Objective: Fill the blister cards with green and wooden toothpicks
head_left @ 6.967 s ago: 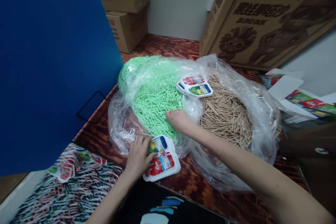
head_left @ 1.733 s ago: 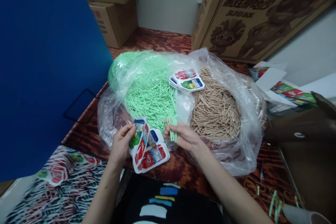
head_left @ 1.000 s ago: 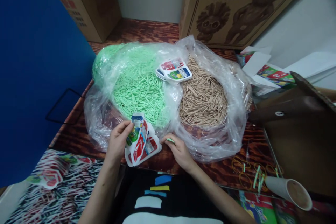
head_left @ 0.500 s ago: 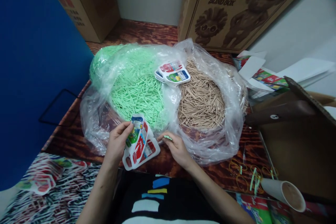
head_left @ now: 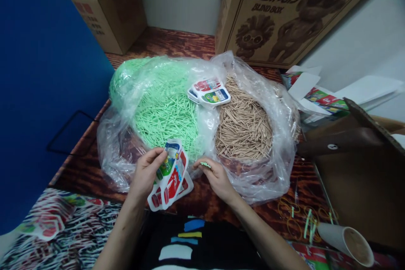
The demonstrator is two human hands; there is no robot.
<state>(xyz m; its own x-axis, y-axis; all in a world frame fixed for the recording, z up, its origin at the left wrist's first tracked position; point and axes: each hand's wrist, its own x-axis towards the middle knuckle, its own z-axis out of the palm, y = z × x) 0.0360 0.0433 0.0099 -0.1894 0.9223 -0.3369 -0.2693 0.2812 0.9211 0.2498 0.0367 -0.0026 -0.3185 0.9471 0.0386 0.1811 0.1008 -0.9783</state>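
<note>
My left hand (head_left: pixel 144 174) pinches several white-edged, bottle-shaped printed cards (head_left: pixel 174 179) at their upper left edge, slightly fanned. Closed around a small bundle of thin pale green sticks (head_left: pixel 205 164), my right hand (head_left: pixel 219 180) is just right of the cards, its stick ends showing above the fingers. Beyond both hands lies a clear plastic bag of loose green sticks (head_left: pixel 166 114). To its right, loose brown sticks (head_left: pixel 243 128) fill another clear plastic bag (head_left: pixel 283 164). A small stack of similar cards (head_left: pixel 212 96) rests between the two heaps.
A paper cup (head_left: pixel 346 242) lies tipped at the lower right, beside yellow rubber bands (head_left: pixel 292 221) and a few green sticks. An open carton (head_left: pixel 360 190) stands on the right. Large cardboard boxes (head_left: pixel 253 12) stand behind. Many more cards (head_left: pixel 79 236) are piled at lower left.
The cards in my left hand have moved slightly right and look more fanned. My right hand keeps its bundle, close to its earlier place. The whole view has shifted a little.
</note>
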